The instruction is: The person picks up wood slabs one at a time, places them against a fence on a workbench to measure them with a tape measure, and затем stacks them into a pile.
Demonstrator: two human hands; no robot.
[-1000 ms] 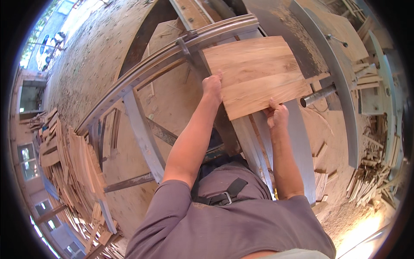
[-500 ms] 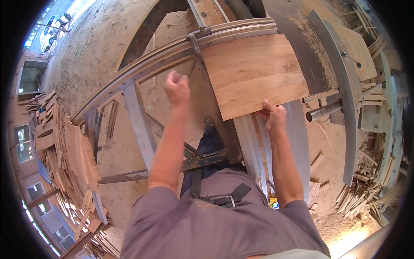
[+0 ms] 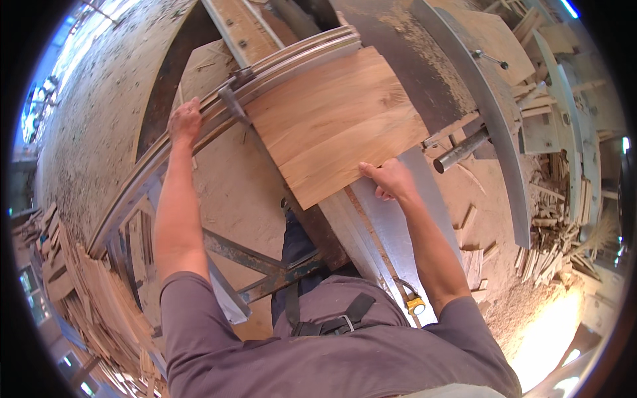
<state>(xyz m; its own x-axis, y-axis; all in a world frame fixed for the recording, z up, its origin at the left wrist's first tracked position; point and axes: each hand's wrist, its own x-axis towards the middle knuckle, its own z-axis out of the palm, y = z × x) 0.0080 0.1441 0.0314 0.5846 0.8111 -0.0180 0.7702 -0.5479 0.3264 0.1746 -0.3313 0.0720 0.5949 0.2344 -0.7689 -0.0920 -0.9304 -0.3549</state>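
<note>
A flat wooden panel (image 3: 338, 126) with pale brown grain lies on the saw's sliding table, its far edge along the long metal fence rail (image 3: 292, 60). My left hand (image 3: 184, 123) is closed over that rail, left of the panel. Beside the panel's far left corner, a metal stop (image 3: 233, 105) sits on the rail. My right hand (image 3: 390, 179) grips the panel's near edge, thumb on top and the other fingers curled, partly hidden beneath the wrist side. Below the panel runs the silvery metal table (image 3: 398, 229) with a narrow slot.
To the right stands a long curved-looking grey metal fence (image 3: 494, 126) with a round steel bar (image 3: 461, 150). Sawdust covers the dark table (image 3: 424, 53) beyond. Offcut piles (image 3: 551, 249) lie at right, stacked boards (image 3: 99, 292) at left. A yellow round fitting (image 3: 415, 306) is near my waist.
My left hand has moved left and forward from the air onto the fence rail. My right hand stays at the panel's near edge. The whole view has shifted and turned.
</note>
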